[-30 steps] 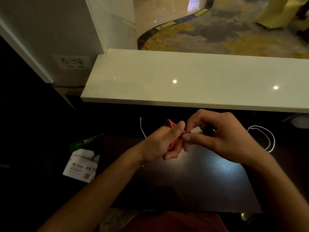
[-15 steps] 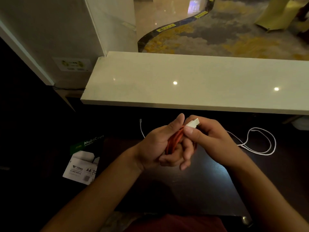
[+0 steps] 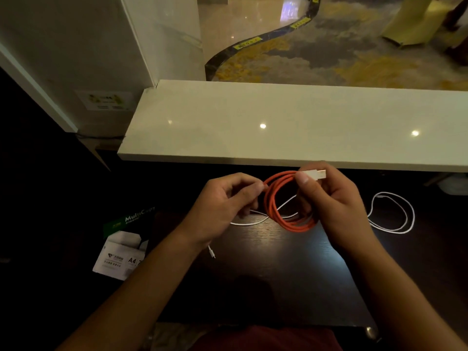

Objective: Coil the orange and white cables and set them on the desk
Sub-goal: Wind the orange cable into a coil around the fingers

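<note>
Here, a person holds an orange cable (image 3: 279,203), wound into a loop of several turns, above a dark wooden desk (image 3: 278,274). The right hand (image 3: 336,198) is clamped on the loop's upper right side, its thumb pressing the cable's white plug (image 3: 315,174) against the fingers. The left hand (image 3: 225,198) pinches the loop's left edge between thumb and fingertips, its other fingers curled in. A white cable (image 3: 391,214) lies loose on the desk, one loop of it well to the right of the hands, another stretch running beneath them. A pale stone counter (image 3: 278,122) stands behind the desk. A pack of A4 paper (image 3: 121,252) sits lower left.
</note>
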Available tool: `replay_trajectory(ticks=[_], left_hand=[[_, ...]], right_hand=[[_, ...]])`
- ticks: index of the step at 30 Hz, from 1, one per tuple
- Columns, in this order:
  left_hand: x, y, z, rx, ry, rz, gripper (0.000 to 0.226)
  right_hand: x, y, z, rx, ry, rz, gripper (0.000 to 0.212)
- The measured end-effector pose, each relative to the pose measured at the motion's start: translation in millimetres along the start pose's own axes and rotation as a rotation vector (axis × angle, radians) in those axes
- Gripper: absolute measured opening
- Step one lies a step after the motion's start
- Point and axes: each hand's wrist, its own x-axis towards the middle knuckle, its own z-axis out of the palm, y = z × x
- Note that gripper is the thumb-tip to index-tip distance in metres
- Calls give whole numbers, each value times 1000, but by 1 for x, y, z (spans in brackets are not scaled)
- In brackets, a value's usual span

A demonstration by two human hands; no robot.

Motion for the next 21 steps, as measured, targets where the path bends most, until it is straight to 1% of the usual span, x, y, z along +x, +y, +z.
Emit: replay_trajectory(ticks=[2,3,5,9,11,13,16,18,21], left_hand=[[-2,1,-6,38,-28,-5,25],[-3,1,-8,38,-32,-8,25],[-3,3,-9,8,-14,-19,17],[0,2,-9,-70,76,-27,18],[1,2,-8,-24,132,-15,19],[3,1,-8,25,199,-2,19],[3,-1,-18,3,295,12,19],[1,0,-24,-3,269,28,18],[-4,0,-21,-50,116,38,13]], right_hand=[[-1,1,-3,-3,-4,5,10],[-2,1,-3,-4,-14,-1,11],[-4,0,-2,-11,-37,-7,12],[-3,1,1,78,-85,37,12],[-3,3,0,155,-137,53,14],[-4,3,-1,158,-165,53,17],[-4,2,-4,135,-91,60,14],[-2,-2,-4,172,-37,68,16],[6,-10,2,258,-2,100,19]])
